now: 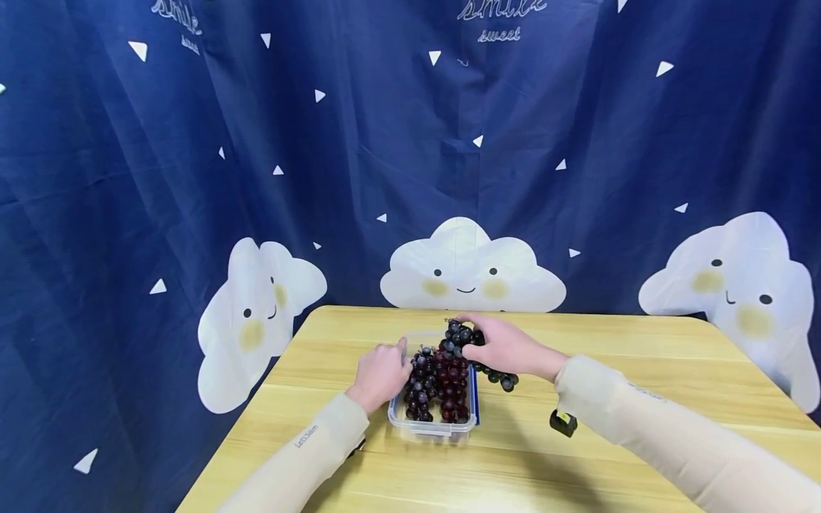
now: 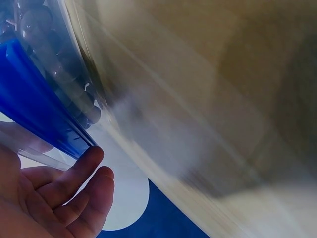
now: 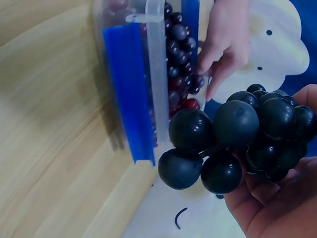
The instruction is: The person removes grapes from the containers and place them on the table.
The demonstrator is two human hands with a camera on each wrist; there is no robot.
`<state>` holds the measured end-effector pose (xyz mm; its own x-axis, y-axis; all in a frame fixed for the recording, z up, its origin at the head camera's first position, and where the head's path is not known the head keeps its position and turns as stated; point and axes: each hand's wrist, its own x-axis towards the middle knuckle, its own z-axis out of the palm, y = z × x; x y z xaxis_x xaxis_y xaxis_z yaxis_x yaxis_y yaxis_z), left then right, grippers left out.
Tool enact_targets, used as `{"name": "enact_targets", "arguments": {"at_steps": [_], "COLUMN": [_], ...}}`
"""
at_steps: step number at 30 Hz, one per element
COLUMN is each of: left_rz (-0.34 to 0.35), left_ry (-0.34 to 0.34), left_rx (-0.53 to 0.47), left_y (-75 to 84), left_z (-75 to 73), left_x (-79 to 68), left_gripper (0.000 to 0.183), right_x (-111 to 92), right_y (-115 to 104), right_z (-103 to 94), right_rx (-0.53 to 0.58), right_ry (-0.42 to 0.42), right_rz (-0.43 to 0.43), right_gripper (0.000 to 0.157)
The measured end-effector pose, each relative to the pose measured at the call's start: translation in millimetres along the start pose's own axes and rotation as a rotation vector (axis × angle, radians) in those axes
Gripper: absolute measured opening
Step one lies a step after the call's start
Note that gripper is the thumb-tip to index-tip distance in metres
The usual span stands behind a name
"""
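A clear plastic box [image 1: 431,429] with blue side latches [image 3: 130,91] stands on the table. Inside lie a dark purple grape bunch [image 1: 420,388] on the left and a red grape bunch [image 1: 452,390] on the right. My left hand [image 1: 381,374] grips the box's left wall near the back corner, fingertips close to a blue latch [image 2: 37,96] in the left wrist view. Over the box's back right part, my right hand [image 1: 507,346] holds a black grape bunch [image 1: 457,338]. Its lower grapes [image 3: 198,148] hang past the box's right side, away from the hand.
The light wooden table [image 1: 641,370] extends around the box, its back edge against a dark blue curtain [image 1: 359,142] with white clouds. A small black device [image 1: 563,423] shows beneath the right sleeve.
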<state>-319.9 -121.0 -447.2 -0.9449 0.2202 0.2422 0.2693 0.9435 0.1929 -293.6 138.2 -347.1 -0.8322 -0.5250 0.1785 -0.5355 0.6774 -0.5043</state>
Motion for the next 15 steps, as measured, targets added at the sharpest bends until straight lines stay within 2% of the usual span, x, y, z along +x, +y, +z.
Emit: {"name": "enact_targets", "arguments": {"at_steps": [8,15], "left_rz": [0.009,0.004], "left_ry": [0.014,0.003], "left_rx": [0.046,0.044], "left_y": [0.6,1.6], "left_z": [-0.3,-0.6], "left_x": [0.8,-0.8], "left_gripper": [0.055,0.055], "right_x": [-3.7,-9.5], "right_y": [20.0,39.0], "right_z": [-0.3,3.5], "right_rx": [0.054,0.083], "right_ry": [0.033,0.046], "right_rz": [0.064,0.121], "right_gripper": [0.061,0.061]}}
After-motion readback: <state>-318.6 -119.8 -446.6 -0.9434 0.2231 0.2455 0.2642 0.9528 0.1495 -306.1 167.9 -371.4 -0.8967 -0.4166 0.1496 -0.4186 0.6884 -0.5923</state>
